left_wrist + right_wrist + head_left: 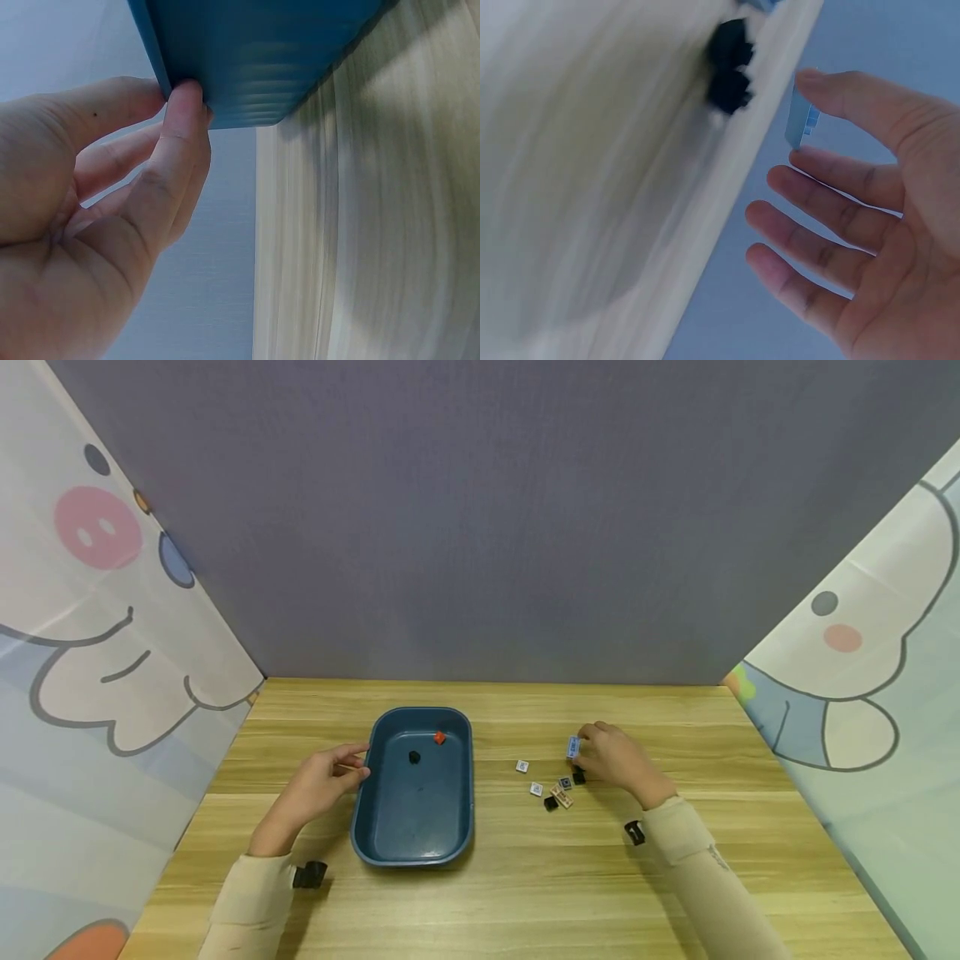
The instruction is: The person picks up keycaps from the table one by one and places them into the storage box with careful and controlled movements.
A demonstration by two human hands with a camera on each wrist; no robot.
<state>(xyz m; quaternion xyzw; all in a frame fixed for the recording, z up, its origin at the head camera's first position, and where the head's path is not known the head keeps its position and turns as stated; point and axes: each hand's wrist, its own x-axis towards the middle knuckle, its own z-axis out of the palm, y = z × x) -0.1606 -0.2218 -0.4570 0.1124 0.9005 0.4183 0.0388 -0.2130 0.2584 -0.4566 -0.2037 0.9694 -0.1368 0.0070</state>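
Observation:
A dark blue plastic bin (pixel 416 865) stands on the table, holding a small black piece (pixel 414 757) and a small orange-red piece (pixel 439 737). At its left rim, my left hand (pixel 318 787) pinches the edge between thumb and fingers, also seen in the left wrist view. To the right, my right hand (pixel 618 764) holds a flat light blue tile (pixel 800 116) between thumb and index finger, its other fingers spread. Just under that hand lies a black piece (pixel 578 775). Close by are a grey square piece (pixel 566 783), a tan piece (pixel 562 796) and another black piece (pixel 551 804).
Two small white square tiles (pixel 522 766) lie between the bin and the loose pieces. Black camera mounts (pixel 310 874) sit at both wrists. A grey panel (pixel 480 527) stands behind the wooden table (pixel 525 893), with cartoon-printed sheets at both sides.

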